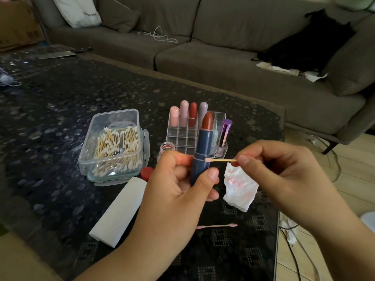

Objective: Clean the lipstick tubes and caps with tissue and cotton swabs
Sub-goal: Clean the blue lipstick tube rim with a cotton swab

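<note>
Above the near edge of the dark table: a navy-blue cylindrical lipstick tube (pixel 199 157), upright, cap off, held over the black patterned glass tabletop (pixel 60 159).
Lipstick bullet: brick-red, slanted tip, wound fully out of the blue tube, glossy along one side.
Tube seam: a thin line rings the barrel about halfway down; the swab tip meets it there.
Left hand (pixel 182 189): fingers and thumb curled round the lower half of the blue tube, thumb across its front.
Right hand (pixel 274 169): thumb and fingertips pinching the far end of a wooden-stemmed cotton swab (pixel 220 160), which lies level with its white tip touching the tube's right side.
Crumpled white tissue (pixel 240 188): smeared pink, hanging below the right hand; whether that hand grips it I cannot tell.
Used pink-stained cotton swab (pixel 217 226): flat on the table, just below the hands.
Folded white paper towel (pixel 119 211): on the table left of the left hand.
Clear plastic box of cotton swabs (pixel 113 142): open, behind the towel.
Small red round cap (pixel 147 173): just beside that box.
Clear acrylic compartment organizer (pixel 194 136): behind the tube, holding pink, red and lilac lipsticks in its back row and a metallic purple one at the right.
</note>
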### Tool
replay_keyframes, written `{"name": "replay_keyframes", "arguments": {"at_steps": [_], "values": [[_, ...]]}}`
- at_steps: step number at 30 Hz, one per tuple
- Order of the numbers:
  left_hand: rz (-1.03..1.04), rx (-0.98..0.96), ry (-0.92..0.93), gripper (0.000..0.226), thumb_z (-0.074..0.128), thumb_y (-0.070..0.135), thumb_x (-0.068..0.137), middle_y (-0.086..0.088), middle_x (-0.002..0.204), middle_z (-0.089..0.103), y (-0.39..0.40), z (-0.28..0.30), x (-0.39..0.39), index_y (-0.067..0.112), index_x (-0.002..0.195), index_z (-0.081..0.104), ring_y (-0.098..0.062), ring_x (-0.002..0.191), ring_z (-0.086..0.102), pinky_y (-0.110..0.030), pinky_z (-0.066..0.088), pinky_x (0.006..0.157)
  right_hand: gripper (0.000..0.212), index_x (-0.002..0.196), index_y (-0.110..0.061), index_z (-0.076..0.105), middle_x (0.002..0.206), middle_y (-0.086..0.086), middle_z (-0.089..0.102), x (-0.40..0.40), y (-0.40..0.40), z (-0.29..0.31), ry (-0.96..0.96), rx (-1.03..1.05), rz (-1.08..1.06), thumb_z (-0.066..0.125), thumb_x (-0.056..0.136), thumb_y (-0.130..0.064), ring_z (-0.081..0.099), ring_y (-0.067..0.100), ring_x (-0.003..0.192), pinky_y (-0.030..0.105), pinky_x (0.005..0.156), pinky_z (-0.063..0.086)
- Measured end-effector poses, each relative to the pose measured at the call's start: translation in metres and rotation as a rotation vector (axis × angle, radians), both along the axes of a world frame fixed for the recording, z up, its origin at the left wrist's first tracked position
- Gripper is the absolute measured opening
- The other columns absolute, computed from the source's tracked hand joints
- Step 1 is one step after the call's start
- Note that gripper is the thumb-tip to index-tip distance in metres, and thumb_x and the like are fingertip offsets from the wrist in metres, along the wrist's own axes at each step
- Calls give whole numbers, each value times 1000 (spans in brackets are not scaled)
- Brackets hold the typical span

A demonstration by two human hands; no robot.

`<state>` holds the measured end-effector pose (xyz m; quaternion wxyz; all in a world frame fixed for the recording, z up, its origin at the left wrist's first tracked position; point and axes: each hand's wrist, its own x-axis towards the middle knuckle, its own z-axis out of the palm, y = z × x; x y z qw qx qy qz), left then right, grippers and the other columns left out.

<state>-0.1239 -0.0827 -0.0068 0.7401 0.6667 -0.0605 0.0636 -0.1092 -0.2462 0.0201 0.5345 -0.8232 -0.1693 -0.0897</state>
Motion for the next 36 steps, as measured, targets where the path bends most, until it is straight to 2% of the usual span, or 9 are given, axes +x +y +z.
{"name": "replay_keyframes", "arguments": {"at_steps": [4, 7, 11, 15, 22, 26, 29, 32, 36], "values": [[-32, -31, 12, 36, 64, 30, 68, -2, 77, 72, 0, 0, 0, 11, 97, 55, -12, 59, 66, -18, 52, 60, 17, 80, -27, 70, 66, 6, 61, -1, 0, 0, 30, -26, 21, 64, 76, -43, 52, 24, 59, 24, 51, 42], [-57, -40, 12, 37, 64, 31, 68, -3, 78, 72, 0, 0, 0, 12, 99, 55, -12, 60, 67, -19, 52, 60, 27, 84, -29, 70, 75, 4, 66, -1, -1, -1, 7, -3, 30, 59, 73, -50, 58, 26, 68, 29, 58, 48], [-59, -53, 9, 39, 64, 33, 67, -3, 77, 72, 0, 0, 0, 12, 98, 55, -13, 60, 66, -21, 53, 61, 27, 84, -29, 69, 73, 3, 65, -1, 0, -3, -22, -19, 10, 58, 72, -50, 58, 28, 67, 34, 59, 48], [-48, -78, 23, 42, 65, 37, 63, -5, 76, 72, 1, -1, 2, 12, 96, 56, -14, 59, 66, -22, 53, 61, 26, 79, -26, 69, 68, 13, 60, 1, -2, -2, -26, 17, -10, 59, 69, -47, 52, 30, 58, 27, 48, 40], [-71, -58, 20, 38, 63, 34, 68, -4, 77, 72, 0, -2, 0, 13, 99, 56, -14, 61, 66, -23, 53, 62, 18, 80, -25, 68, 69, 8, 62, -2, 4, -2, -39, -18, 23, 63, 75, -42, 55, 27, 63, 27, 54, 44], [-81, -60, 29, 39, 63, 34, 67, -4, 78, 72, 2, 0, -1, 12, 99, 56, -13, 61, 66, -22, 53, 63, 26, 77, -23, 69, 66, 15, 57, 1, -3, -2, -22, 44, -22, 59, 68, -46, 49, 38, 61, 30, 50, 40], [-84, -72, 29, 38, 64, 34, 69, -5, 79, 72, 2, 0, 0, 12, 99, 56, -14, 61, 66, -23, 54, 63, 24, 77, -25, 69, 67, 13, 59, 0, 0, -4, -24, 37, -1, 59, 70, -45, 51, 38, 63, 33, 52, 42], [-110, -80, 17, 30, 66, 33, 82, -5, 80, 72, 2, -1, 0, 12, 101, 56, -16, 63, 66, -25, 54, 65, 23, 77, -25, 70, 68, 13, 61, 1, 3, -4, -18, 42, 31, 60, 71, -45, 53, 38, 66, 39, 55, 44], [-178, -160, 44, 25, 62, 26, 84, -8, 85, 73, 2, -2, 1, 10, 103, 57, -17, 64, 66, -26, 54, 64, 24, 75, -20, 69, 67, 23, 54, 4, -5, -4, -2, 107, 6, 62, 69, -42, 46, 43, 59, 39, 50, 38]]}}
